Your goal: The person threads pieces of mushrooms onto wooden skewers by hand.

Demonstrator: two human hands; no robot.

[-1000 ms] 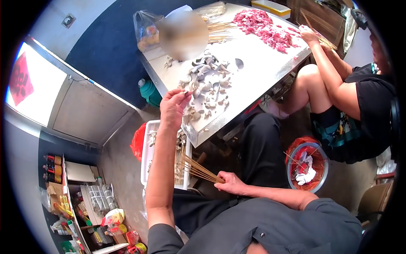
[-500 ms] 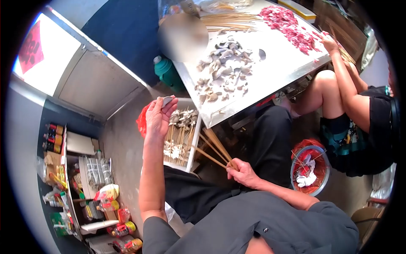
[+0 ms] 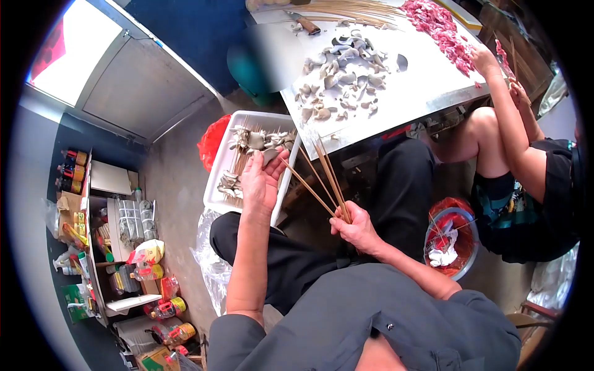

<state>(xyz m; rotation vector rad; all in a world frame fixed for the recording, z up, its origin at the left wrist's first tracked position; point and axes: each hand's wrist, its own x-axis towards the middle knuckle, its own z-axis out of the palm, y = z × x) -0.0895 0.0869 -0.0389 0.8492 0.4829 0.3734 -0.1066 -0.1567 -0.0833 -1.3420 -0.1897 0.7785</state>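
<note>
My left hand [image 3: 261, 182] is palm up over the white tray, its fingers closed on a grey mushroom piece [image 3: 270, 156]. Skewered mushrooms [image 3: 232, 184] lie in the tray [image 3: 214, 196] behind that hand. To the right, my right hand [image 3: 357, 227] is wrapped round a bunch of thin wooden skewers [image 3: 333, 176], which fan out upward towards the table corner. Loose grey mushroom pieces [image 3: 346, 79] are spread over the near part of the white table [image 3: 402, 99].
Pink meat pieces [image 3: 442, 34], loose skewers and a knife [image 3: 304, 23] are on the table. A co-worker's hands [image 3: 486, 60] are at its right edge. A lined bucket [image 3: 471, 250] stands on the floor at right, bottles and shelves [image 3: 111, 176] at left.
My left hand has come from above the mushrooms to the tray with a mushroom piece, nearer the skewers. The skewers in my right hand now point more upright. The view has shifted.
</note>
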